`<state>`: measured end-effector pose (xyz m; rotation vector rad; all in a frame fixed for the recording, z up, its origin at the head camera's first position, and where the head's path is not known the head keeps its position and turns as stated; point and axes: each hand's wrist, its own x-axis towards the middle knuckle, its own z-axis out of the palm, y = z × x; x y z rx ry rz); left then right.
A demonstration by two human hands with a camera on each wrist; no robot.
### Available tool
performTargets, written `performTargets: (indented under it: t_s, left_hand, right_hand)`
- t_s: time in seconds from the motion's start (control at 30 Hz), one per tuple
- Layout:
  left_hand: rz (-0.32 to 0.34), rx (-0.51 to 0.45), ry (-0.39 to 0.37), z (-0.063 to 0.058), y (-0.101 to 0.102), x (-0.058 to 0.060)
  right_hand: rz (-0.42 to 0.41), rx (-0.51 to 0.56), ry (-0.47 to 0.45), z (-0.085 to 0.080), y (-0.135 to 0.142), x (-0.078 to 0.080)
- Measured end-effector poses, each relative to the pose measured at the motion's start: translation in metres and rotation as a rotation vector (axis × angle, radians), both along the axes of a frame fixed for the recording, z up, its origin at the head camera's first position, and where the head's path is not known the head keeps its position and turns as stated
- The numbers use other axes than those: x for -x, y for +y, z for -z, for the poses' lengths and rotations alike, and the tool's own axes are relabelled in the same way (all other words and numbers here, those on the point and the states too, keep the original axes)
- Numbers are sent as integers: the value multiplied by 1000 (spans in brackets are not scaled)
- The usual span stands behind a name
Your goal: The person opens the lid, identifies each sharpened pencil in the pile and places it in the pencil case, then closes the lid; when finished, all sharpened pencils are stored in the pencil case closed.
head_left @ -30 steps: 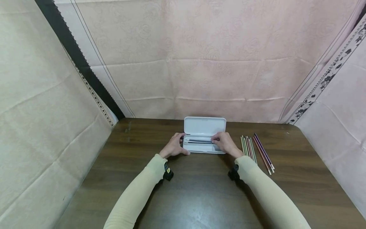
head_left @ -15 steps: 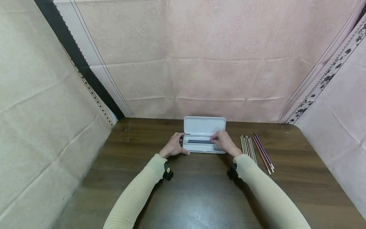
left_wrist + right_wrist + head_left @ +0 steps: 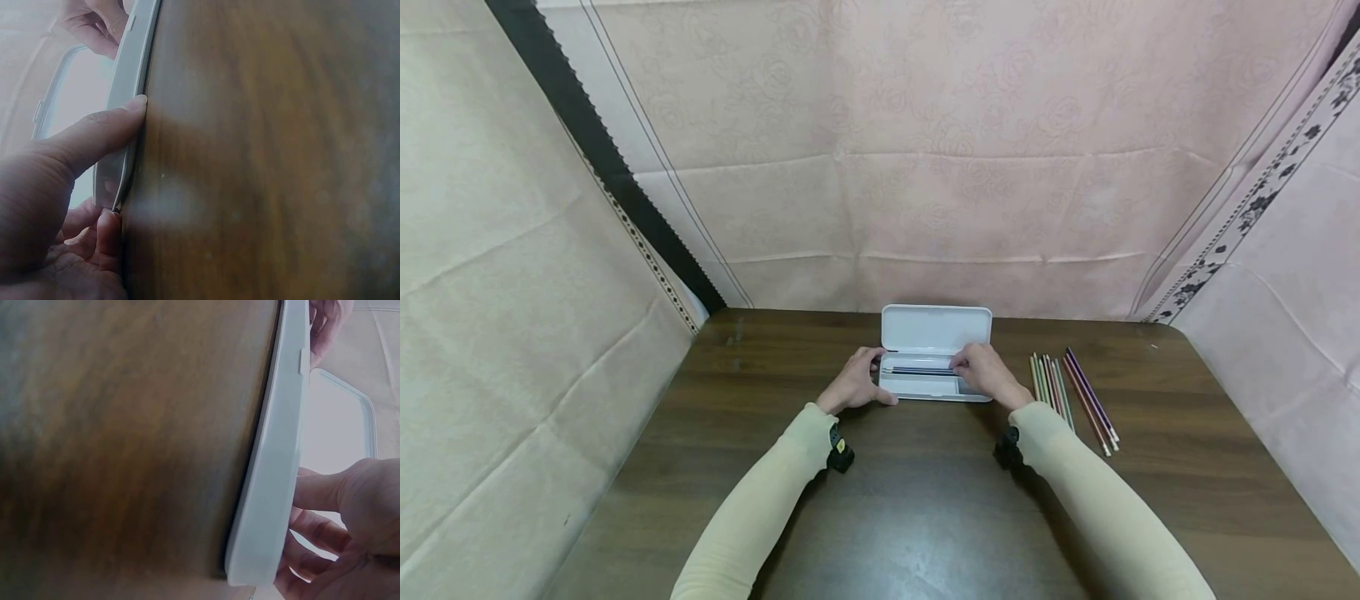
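A white pencil case (image 3: 919,386) stands with its lid (image 3: 936,329) raised at the back of the table. My left hand (image 3: 856,382) grips its left end; in the left wrist view the thumb (image 3: 100,134) lies along the front wall and the fingers bend round the corner. Inside the case, dark pencils (image 3: 917,371) lie lengthwise in the rear part. My right hand (image 3: 988,372) reaches in over the right end, fingertips pinching the right end of a pencil there. In the right wrist view the front wall of the case (image 3: 269,469) hides those fingertips.
To the right of the case, several light green and reddish pencils (image 3: 1047,379) lie side by side on the brown table (image 3: 895,500). A few purple and reddish pencils (image 3: 1090,396) lie slanted beside them. Pale cloth (image 3: 955,208) hangs behind the table.
My right hand has shifted slightly left and back inside the case, and the dark pencils there lie closer together. The left hand keeps its grip on the case.
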<state>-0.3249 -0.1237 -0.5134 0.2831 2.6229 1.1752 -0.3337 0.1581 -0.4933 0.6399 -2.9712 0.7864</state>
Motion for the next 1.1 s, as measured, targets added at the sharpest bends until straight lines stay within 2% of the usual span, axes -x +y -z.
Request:
performTargets:
  t_s: [0.5,0.77,0.93,1.1]
  left_hand:
    - [9,0,9,1,-1,-1]
    - [9,0,11,0,-1,0]
    - [3,3,7,2,-1,1]
    - [0,-5,3,3,-1,2]
  right_hand:
    - [-39,-38,-36,-1,3,2]
    - [-103,-46,33,1,6,-1]
    - [-94,-64,19,0,5,-5]
    - [-99,-88,45,0,5,-7]
